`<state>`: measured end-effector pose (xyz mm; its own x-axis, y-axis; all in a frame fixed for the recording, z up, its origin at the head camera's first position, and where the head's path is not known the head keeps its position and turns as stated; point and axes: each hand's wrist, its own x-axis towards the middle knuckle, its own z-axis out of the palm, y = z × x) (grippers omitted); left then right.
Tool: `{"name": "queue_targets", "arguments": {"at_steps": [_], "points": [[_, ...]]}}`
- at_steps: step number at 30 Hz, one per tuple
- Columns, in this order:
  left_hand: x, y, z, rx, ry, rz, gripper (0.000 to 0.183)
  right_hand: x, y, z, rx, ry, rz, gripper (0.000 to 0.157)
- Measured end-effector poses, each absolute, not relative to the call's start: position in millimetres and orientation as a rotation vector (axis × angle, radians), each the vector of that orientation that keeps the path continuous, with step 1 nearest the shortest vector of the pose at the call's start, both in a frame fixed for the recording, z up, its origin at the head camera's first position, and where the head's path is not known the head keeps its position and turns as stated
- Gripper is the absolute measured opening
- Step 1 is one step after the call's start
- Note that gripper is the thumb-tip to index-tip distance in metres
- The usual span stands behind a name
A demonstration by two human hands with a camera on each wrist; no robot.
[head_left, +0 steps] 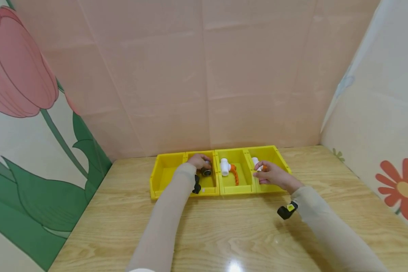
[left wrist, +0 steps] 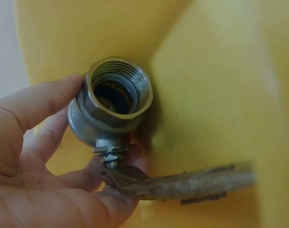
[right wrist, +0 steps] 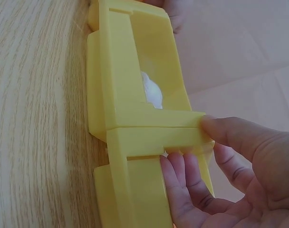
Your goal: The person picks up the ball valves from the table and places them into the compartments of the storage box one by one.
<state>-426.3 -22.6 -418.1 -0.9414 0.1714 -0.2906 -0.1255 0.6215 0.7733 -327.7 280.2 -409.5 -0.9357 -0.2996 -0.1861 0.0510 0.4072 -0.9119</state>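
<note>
In the second yellow bin [head_left: 210, 191] from the left, my left hand [head_left: 199, 161] grips a metal ball valve [left wrist: 118, 90]. Its threaded opening faces the left wrist camera, and a worn lever handle [left wrist: 192, 183] runs off to the right. My right hand [head_left: 273, 175] is at the wall [right wrist: 154, 128] between the third and fourth bins. The thumb lies at the wall's top edge, with the bent fingers on the fourth bin's side. A white fitting [head_left: 255, 160] with an orange part is partly hidden behind these fingers; whether they touch it is unclear.
The third bin [head_left: 237, 190] holds a white plastic valve [head_left: 225, 166] with an orange handle [head_left: 236, 176]. Four bins stand in a row on a wooden table [head_left: 220, 226], by a pink cloth backdrop [head_left: 207, 75]. A flowered wall [head_left: 377, 124] rises at the right.
</note>
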Motion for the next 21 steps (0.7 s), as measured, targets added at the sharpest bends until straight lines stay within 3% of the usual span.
{"name": "queue_targets", "arguments": {"at_steps": [21], "points": [[-421.4, -22.7, -409.1, 0.080, 2.545, 1.130, 0.034, -326.7, 278.8, -407.0, -0.196, 2.326, -1.547, 0.037]]}}
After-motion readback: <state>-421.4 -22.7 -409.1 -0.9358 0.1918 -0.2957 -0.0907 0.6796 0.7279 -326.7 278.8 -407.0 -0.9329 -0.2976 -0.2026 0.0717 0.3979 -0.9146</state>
